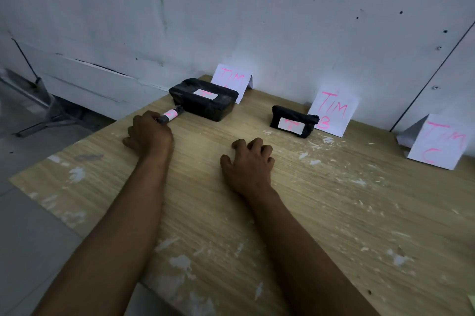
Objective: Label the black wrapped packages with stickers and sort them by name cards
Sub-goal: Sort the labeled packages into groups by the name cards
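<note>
The left hand (149,133) grips a small stickered black roll (171,115), its long axis pointing up-right toward the large package (203,102). The right hand (250,161) rests loosely curled and empty on the table (334,212).

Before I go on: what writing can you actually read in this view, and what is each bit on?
"TIM": far left name card; its lower line is hidden behind the large black package.
"TIM B": middle name card.
"TIM C": right name card.
Sticker on the large package: pink mark, too blurred to read.
Sticker on the small black package: pink mark, unreadable.
Sticker on the small roll held by the left hand: unreadable.
</note>
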